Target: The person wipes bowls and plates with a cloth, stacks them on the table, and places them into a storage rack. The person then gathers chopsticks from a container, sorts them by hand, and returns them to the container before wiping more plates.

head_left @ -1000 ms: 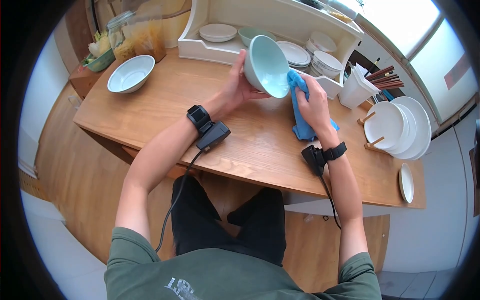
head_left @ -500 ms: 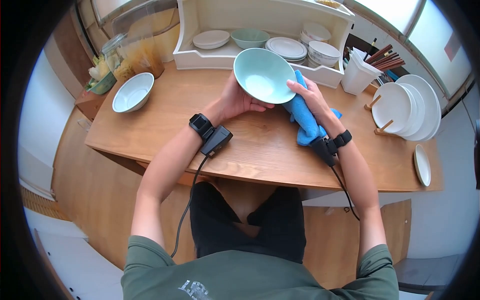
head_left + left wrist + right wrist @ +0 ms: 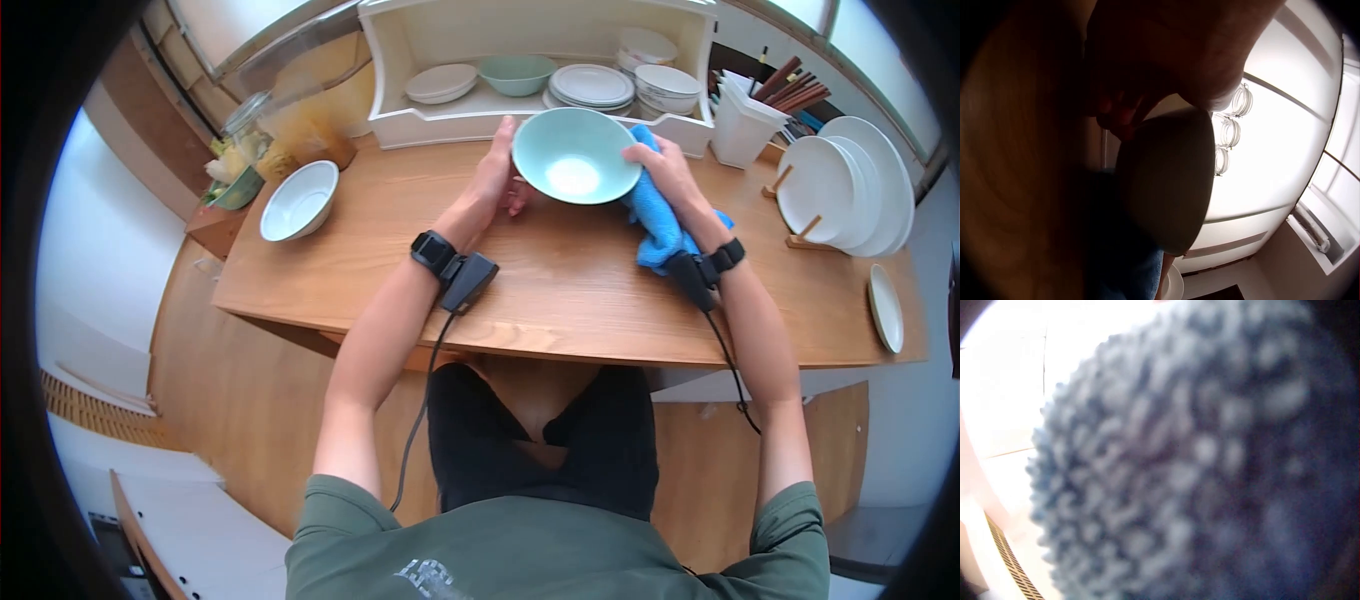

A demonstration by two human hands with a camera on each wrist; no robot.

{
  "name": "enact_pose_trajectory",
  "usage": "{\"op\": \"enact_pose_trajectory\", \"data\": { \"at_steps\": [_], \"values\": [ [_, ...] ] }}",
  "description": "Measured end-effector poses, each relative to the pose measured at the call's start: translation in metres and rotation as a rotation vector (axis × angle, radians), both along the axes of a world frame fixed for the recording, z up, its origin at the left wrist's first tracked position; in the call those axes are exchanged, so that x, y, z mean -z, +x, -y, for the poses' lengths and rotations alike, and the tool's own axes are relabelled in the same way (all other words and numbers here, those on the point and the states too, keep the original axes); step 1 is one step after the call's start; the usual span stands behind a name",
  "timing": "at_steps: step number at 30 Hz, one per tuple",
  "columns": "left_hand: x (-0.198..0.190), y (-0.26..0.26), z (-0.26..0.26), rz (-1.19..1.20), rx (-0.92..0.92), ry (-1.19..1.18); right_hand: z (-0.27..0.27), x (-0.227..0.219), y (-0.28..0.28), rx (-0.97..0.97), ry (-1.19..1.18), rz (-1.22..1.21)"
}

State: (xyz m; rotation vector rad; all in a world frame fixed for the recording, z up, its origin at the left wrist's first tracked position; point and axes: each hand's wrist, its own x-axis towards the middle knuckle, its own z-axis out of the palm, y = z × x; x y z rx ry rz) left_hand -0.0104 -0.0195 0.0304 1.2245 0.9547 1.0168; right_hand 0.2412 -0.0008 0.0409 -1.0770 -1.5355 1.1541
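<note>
A pale green bowl point(image 3: 575, 165) is held up above the table, tilted so its inside faces the head camera. My left hand point(image 3: 492, 178) holds its left side, thumb up by the rim and fingers low against the outside. In the left wrist view the bowl point(image 3: 1166, 181) is a dark shape below the left hand point(image 3: 1172, 56). At the right rim my right hand point(image 3: 672, 180) grips a blue cloth point(image 3: 655, 215), thumb over the bowl's edge. The cloth point(image 3: 1147, 462) fills most of the right wrist view and hides the hand there.
A white bowl point(image 3: 300, 203) stands at the table's left, near jars. Behind is a white shelf point(image 3: 420, 127) with plates and bowls. Rightward are a white holder point(image 3: 743, 128) with chopsticks, a rack of upright plates point(image 3: 815, 190) and a small dish point(image 3: 885, 308).
The bowl has tipped from a steep, sideways tilt to facing more upward. My right thumb has come over its rim, and the cloth is bunched beneath that hand. The head view has shifted.
</note>
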Motion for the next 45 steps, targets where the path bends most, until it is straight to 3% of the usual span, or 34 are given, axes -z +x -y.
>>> {"op": "enact_pose_trajectory", "data": {
  "at_steps": [5,7,9,12,15,23,30,38,45],
  "values": [
    [-0.002,0.002,0.003,-0.189,-0.074,0.022,-0.010,0.013,0.003,-0.022,0.080,0.043],
    [0.004,-0.001,-0.001,-0.191,-0.042,0.044,-0.010,0.011,0.001,-0.027,0.109,0.075],
    [0.004,-0.006,-0.004,-0.187,-0.031,0.052,-0.010,0.012,0.001,-0.042,-0.036,-0.075],
    [-0.001,-0.010,-0.002,-0.134,-0.051,0.033,-0.015,0.013,0.008,-0.024,-0.063,-0.103],
    [-0.005,-0.021,-0.004,-0.026,-0.180,0.042,-0.034,0.030,0.014,-0.054,-0.058,-0.144],
    [-0.049,-0.167,0.037,-0.285,-0.530,0.172,-0.024,0.023,0.010,-0.046,-0.043,-0.111],
    [-0.051,-0.277,0.074,-0.317,-0.755,0.004,-0.032,0.028,0.013,-0.113,-0.054,-0.071],
    [-0.039,-0.311,0.077,-0.429,-0.879,-0.166,-0.017,0.018,0.010,-0.074,-0.101,-0.088],
    [-0.039,-0.319,0.082,-0.504,-0.859,-0.205,-0.026,0.024,0.013,-0.079,-0.103,-0.074]
  ]
}}
